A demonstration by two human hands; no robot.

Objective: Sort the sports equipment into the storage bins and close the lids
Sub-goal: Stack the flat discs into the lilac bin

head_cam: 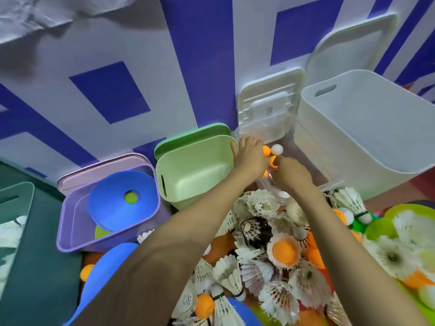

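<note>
Both my hands reach over the clear bin, which stands between the green bin and the white bin. My left hand holds an orange ping-pong ball, and a white ping-pong ball sits at its fingertips. My right hand pinches another orange ball. More orange shows in the clear bin below the hands. A pile of shuttlecocks mixed with orange ping-pong balls lies in front of the bins, under my forearms.
The green bin holds nothing I can see. A purple bin holds blue discs. The big white bin is at the right, a teal bin at the left. Lids lean against the wall, the clear lid among them.
</note>
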